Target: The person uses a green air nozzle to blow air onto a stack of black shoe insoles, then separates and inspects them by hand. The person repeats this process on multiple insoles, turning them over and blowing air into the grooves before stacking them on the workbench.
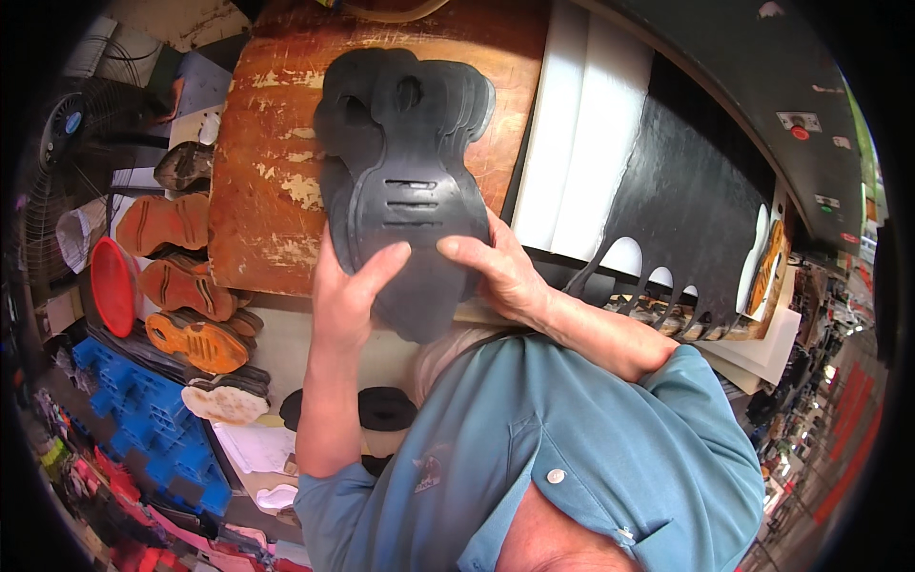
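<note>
A stack of black flat cut-out pieces point(405, 205) leans over the near edge of a worn brown board point(272, 205). The top piece has a waisted outline, a round hole near its far end and three slots across its middle. My left hand point(351, 286) grips the stack's left side, its thumb lying on the top face. From the right side, my right hand point(505, 272) holds the same stack, thumb also on top. Beneath the stack, the fingers of both hands are mostly hidden. Several layers show, slightly fanned, along the far right edge.
Right of the board lie a white sheet point(579, 124) and a black sheet point(691, 176) with curved cut-outs along its near edge. Shaped brown pieces point(162, 225), a red bowl point(114, 286), a blue plastic pallet point(157, 424) and a fan point(69, 157) stand at left. A red button point(800, 133) is at upper right.
</note>
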`<state>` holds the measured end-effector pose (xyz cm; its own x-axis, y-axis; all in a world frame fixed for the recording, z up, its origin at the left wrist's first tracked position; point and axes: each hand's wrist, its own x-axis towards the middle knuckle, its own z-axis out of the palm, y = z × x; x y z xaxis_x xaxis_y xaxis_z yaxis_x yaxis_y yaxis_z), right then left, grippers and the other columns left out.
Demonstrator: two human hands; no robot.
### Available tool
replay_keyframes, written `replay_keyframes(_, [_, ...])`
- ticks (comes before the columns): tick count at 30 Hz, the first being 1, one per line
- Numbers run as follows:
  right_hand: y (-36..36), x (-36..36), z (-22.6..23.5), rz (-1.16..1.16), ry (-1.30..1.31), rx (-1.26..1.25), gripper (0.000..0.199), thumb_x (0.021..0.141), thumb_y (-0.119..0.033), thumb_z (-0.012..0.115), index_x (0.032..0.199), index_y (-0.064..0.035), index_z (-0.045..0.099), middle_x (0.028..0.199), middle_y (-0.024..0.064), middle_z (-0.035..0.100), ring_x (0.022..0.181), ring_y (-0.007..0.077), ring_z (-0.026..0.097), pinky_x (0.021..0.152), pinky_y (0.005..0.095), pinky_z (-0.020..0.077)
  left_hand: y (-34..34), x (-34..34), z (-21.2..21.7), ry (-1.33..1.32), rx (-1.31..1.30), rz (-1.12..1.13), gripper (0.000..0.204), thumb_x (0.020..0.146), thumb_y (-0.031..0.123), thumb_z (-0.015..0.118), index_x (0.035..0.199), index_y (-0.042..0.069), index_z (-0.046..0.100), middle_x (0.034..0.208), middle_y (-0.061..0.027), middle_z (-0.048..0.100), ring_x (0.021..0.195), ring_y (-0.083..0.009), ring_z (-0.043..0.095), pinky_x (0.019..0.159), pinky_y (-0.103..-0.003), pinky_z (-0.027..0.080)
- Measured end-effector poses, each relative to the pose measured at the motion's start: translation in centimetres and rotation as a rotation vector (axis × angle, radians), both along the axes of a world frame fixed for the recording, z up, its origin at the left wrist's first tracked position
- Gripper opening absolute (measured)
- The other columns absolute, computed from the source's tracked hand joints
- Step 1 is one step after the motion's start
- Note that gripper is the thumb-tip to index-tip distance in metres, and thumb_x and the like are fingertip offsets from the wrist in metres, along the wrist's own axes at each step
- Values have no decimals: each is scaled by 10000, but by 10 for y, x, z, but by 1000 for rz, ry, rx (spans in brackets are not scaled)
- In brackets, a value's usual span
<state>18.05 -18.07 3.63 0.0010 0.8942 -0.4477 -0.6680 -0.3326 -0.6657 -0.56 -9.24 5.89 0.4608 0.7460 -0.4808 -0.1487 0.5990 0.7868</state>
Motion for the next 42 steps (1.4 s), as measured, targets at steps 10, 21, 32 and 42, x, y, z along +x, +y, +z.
replay_keyframes(10, [8, 11, 36, 577, -557, 216, 823, 948, -366, 885, 1573, 16, 510, 1146, 117, 768, 1062, 218, 736, 943, 390, 584, 12, -48, 91, 418, 765, -214, 877, 831, -51, 827, 1617, -60, 439, 1470, -215, 651, 1345, -301, 666, 1147, -390, 510])
replay_keyframes(21, [61, 64, 69, 352, -1714, 999, 999, 728, -303, 978, 1598, -60, 549, 1640, 260, 475, 1539, 490, 449, 1236, 656, 404, 30, -39, -3, 823, 1217, -310, 1041, 833, 35, 863, 1725, 85, 328, 1514, -255, 532, 1364, -443, 579, 1162, -500, 489])
replay_keyframes(32, [128, 59, 36, 954, -2117, 996, 1102, 706, -224, 942, 1676, -135, 426, 1563, 148, 563, 1510, 385, 497, 1302, 562, 341, 33, -60, -6, 711, 1407, -352, 911, 781, -13, 852, 1615, 30, 490, 1474, -218, 610, 1287, -430, 621, 1106, -524, 498])
replay_keyframes(42, [139, 91, 33, 647, -2078, 986, 995, 676, -367, 973, 1545, -86, 577, 1171, 103, 685, 1114, 327, 675, 1015, 483, 540, 25, -41, -14, 822, 1350, -221, 938, 756, 37, 931, 1595, 25, 511, 1449, -213, 633, 1277, -424, 634, 1101, -515, 504])
